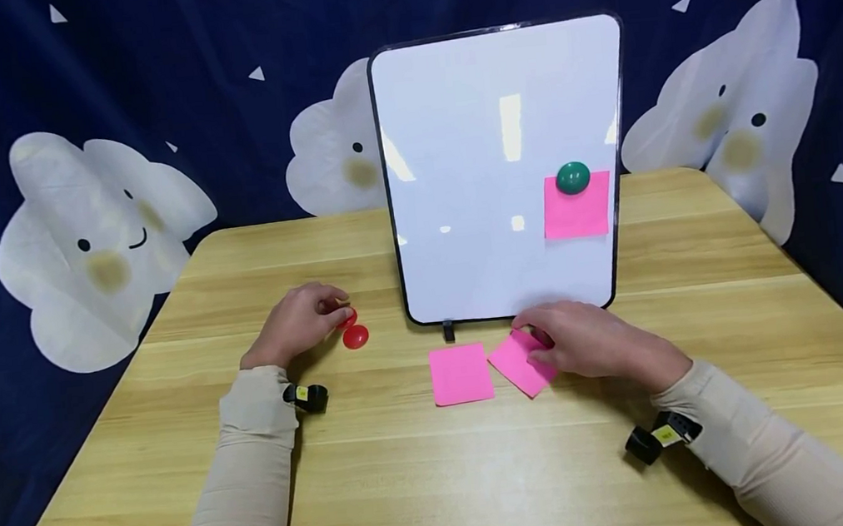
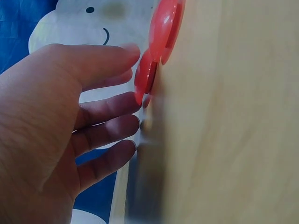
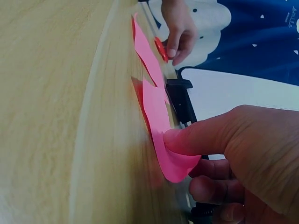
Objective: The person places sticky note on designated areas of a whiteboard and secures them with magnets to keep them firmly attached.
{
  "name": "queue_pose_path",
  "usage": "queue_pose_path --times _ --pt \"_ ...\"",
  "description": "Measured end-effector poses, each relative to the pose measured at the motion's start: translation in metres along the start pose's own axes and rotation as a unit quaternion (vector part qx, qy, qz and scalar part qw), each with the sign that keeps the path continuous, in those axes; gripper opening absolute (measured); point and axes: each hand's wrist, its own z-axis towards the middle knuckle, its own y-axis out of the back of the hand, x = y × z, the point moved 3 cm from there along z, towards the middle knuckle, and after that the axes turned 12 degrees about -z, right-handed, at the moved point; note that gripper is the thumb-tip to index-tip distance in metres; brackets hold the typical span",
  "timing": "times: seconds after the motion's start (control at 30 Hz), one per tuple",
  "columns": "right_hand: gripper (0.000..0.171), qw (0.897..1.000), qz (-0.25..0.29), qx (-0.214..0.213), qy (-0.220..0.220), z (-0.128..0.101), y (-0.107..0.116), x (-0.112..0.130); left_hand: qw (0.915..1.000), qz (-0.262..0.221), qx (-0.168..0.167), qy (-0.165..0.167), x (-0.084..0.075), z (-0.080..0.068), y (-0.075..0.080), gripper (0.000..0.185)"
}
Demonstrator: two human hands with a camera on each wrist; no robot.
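Dark blue curtain (image 1: pixel 220 30) with cloud faces behind, wood table (image 1: pixel 373 484) in front. Far left: left sleeve (image 1: pixel 247 470), beige, with black wrist camera (image 1: pixel 311 398) at the cuff. Left hand (image 1: pixel 293 323) low over table, thumb and fingers around the back red magnet (image 2: pixel 144 74); other fingers fairly straight, spread. Can't tell if it's actually gripped or only touched. Front red magnet (image 1: pixel 356 336) sits on table just nearer the person, close against the back one.

Next, middle: whiteboard (image 1: pixel 479 233), black rim, upright at back of table, light reflections on it, black foot (image 1: pixel 448 332) under its lower edge. Flat pink note (image 1: pixel 461 375) lies on table in front of board, roughly square to it. Just right of that, tilted pink note (image 1: pixel 519 363), turned cornerwise; its left corner is right beside the flat one, can't tell if touching.

Right hand (image 1: pixel 586 336) grasps the tilted one at its right part: thumb on the near face, fingers behind, paper bent up at that end. Overlaps board's bottom edge in head view; contact unclear. Above, lower right of board: posted pink note (image 1: pixel 576 220), green magnet (image 1: pixel 573 178) on its top edge. Far right: right sleeve (image 1: pixel 768 441), same beige.
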Motion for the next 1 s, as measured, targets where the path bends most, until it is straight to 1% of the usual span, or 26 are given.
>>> queue_pose_path --times 0.23,0.4,0.6,0.77,1.0 --pt "0.031 1.000 0.006 -0.002 0.002 -0.0006 0.0004 -0.0013 1.0000 -0.002 0.005 -0.005 -0.0008 0.0004 0.0014 0.024" --pt "0.026 1.000 0.016 -0.007 0.003 -0.0004 -0.0021 -0.0029 0.9999 -0.005 0.010 -0.002 -0.0022 -0.0004 0.0012 0.019" --pt "0.021 1.000 0.019 -0.016 0.008 -0.0005 -0.0052 -0.0034 0.9999 -0.001 0.011 -0.011 -0.0032 -0.0016 0.0011 0.014" --pt "0.021 1.000 0.020 -0.021 0.005 -0.0014 -0.0046 -0.0032 0.9998 0.006 0.006 -0.017 -0.0041 -0.0012 0.0011 0.012" --pt "0.021 0.999 0.028 -0.022 0.001 -0.0017 -0.0054 -0.0038 1.0000 0.003 0.004 -0.008 -0.0034 -0.0040 0.0018 0.012"
